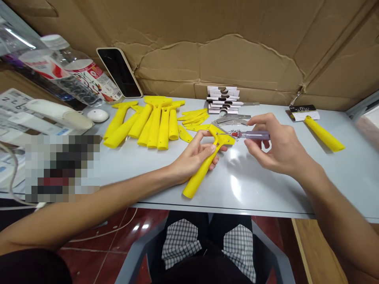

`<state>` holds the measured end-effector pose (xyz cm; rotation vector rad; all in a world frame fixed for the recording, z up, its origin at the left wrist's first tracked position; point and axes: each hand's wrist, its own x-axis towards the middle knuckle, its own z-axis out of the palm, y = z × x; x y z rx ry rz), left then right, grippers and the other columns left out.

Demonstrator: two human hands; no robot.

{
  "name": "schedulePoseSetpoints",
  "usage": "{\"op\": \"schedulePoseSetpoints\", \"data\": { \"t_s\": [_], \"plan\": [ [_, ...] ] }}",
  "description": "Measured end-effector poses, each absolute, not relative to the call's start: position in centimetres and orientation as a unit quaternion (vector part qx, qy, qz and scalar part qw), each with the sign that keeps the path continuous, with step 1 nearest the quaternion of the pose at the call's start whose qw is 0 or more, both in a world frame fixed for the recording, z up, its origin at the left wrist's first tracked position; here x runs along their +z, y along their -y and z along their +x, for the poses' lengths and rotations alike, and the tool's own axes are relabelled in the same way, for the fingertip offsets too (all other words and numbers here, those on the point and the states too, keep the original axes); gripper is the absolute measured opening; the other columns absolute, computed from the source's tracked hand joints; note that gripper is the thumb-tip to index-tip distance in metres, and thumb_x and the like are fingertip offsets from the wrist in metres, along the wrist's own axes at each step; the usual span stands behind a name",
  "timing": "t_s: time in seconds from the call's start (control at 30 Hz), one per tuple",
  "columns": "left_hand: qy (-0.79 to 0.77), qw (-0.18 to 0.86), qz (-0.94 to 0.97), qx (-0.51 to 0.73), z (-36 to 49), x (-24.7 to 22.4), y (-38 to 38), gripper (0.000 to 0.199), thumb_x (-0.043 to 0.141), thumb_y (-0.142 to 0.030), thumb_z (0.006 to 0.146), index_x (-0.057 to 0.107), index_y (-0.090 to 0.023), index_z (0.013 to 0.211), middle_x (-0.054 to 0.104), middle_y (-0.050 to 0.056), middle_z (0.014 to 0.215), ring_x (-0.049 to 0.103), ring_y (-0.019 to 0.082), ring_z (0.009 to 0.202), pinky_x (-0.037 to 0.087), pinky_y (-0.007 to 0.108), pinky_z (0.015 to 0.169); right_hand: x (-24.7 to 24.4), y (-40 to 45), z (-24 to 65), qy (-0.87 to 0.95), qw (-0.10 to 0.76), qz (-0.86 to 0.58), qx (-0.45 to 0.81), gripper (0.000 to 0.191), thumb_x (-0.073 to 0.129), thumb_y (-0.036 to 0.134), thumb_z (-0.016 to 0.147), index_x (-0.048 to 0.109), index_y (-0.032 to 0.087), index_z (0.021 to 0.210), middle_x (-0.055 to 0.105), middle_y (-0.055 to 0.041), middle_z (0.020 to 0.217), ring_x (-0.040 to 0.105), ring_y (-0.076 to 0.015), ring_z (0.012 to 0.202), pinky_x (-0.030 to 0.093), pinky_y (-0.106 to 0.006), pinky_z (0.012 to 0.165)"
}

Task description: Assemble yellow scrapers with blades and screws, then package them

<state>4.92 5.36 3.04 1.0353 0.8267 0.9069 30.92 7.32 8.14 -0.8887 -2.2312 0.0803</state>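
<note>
My left hand is closed around the neck of a yellow plastic scraper, its hollow handle slanting down toward the table's front edge. Between the thumb and fingers of my right hand is a screwdriver with a clear purple handle. The screwdriver's shaft points left, and its tip lies at the scraper's head near a small screw. Just behind the scraper are loose screws and several metal blades. Several flat yellow pieces lie to the left of the blades.
Yellow scraper handles are grouped at the left back. Card-sleeved blades are stacked by the cardboard wall. A scraper with a black label lies at right. Bottles, a phone and a white mouse stand left.
</note>
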Motion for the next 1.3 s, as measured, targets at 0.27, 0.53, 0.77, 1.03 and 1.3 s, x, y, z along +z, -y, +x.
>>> {"op": "schedulePoseSetpoints", "data": {
  "t_s": [0.27,0.53,0.77,1.03,1.3],
  "plan": [
    [-0.361,0.698,0.467,0.405,4.70,2.97,-5.51,0.035,0.072,-0.032,0.110,0.043,-0.025,0.129,0.083,0.011,0.120,0.065,0.011,0.066,0.051,0.028,0.060,7.67,-7.67,31.30,0.864,0.345,-0.367,-0.016,0.011,0.072,0.028,0.102,0.063,0.025,0.107,0.073,0.0017,0.076,0.059,-0.0160,0.052,0.046,-0.031,0.056],
    [-0.358,0.701,0.463,0.407,4.81,3.05,-5.38,0.029,0.068,-0.028,0.112,0.042,-0.025,0.126,0.083,0.009,0.115,0.065,0.011,0.065,0.051,0.028,0.060,8.32,-7.13,30.87,0.870,0.348,-0.348,0.037,0.019,0.066,0.019,0.097,0.057,0.025,0.112,0.077,-0.0008,0.089,0.067,-0.0151,0.058,0.047,-0.027,0.052],
    [-0.365,0.699,0.462,0.406,4.86,3.03,-5.45,0.031,0.070,-0.028,0.111,0.042,-0.026,0.125,0.083,0.009,0.117,0.065,0.011,0.066,0.051,0.028,0.061,7.75,-7.67,31.23,0.861,0.347,-0.371,-0.022,0.009,0.070,0.030,0.104,0.064,0.024,0.104,0.072,0.0017,0.073,0.059,-0.0154,0.053,0.046,-0.030,0.056],
    [-0.364,0.698,0.467,0.403,4.68,2.80,-5.53,0.034,0.072,-0.032,0.109,0.042,-0.027,0.124,0.082,0.009,0.118,0.065,0.011,0.067,0.051,0.027,0.059,8.31,-7.23,30.98,0.868,0.335,-0.364,0.040,0.019,0.066,0.023,0.096,0.061,0.023,0.114,0.071,0.0029,0.075,0.061,-0.0153,0.053,0.046,-0.029,0.053],
    [-0.377,0.694,0.457,0.409,4.75,2.97,-5.49,0.034,0.072,-0.030,0.109,0.044,-0.025,0.127,0.082,0.012,0.122,0.066,0.011,0.068,0.052,0.027,0.061,8.02,-7.57,31.04,0.870,0.346,-0.351,0.006,0.008,0.067,0.025,0.102,0.062,0.024,0.107,0.071,0.0026,0.075,0.059,-0.0143,0.052,0.045,-0.029,0.054]
  ]
}}
